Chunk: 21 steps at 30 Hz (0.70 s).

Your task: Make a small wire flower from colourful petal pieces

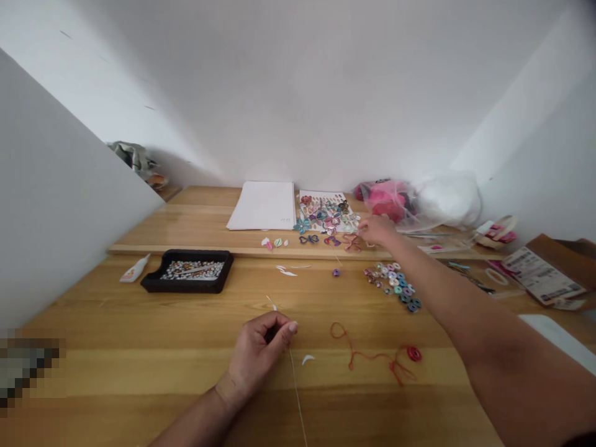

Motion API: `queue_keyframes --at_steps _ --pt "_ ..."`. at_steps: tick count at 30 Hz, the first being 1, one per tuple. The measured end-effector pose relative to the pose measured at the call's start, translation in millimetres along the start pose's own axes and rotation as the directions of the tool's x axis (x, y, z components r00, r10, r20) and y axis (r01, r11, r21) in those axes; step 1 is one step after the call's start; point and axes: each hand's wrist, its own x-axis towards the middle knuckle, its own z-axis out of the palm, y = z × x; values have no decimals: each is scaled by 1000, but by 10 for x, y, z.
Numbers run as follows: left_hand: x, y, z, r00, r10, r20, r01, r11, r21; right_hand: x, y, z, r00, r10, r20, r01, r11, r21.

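Note:
My left hand (263, 344) is closed in a pinch near the middle of the table, with a pale thread (297, 388) running down from its fingertips. A small white crescent piece (274, 307) shows just above the knuckles. My right hand (378, 228) reaches to the raised back shelf, beside a pink looped thread piece (351, 242) and the colourful flower shapes (326, 214); what its fingers hold, if anything, is too small to tell. Another white crescent (308, 359) lies right of my left hand. Red thread (370, 356) trails toward a red spool (414, 354).
A black tray (226, 273) of beads and a glue tube (135, 269) are at left. Small thread spools (395, 282) sit under my right forearm's left side. White paper (263, 205), plastic bags (447, 198) and a cardboard box (547, 270) stand farther back.

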Motion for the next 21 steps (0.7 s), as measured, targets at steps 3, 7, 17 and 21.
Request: queue_keyframes --at_steps 3,7,17,21 --pt "1 5 1 1000 6 -1 -6 1000 -11 28 -48 -34 999 24 22 -24 1000 -12" --pt "-6 20 2 1000 -1 -6 1 1000 -15 42 -102 -60 1000 6 18 -6 1000 -27" --pt "-8 9 -1 1000 -2 0 2 1000 1 81 -127 -72 996 -78 -43 77 997 -26" --pt "-2 -13 4 1000 -2 1 2 1000 2 115 -91 -64 993 -87 -82 86 996 -8"
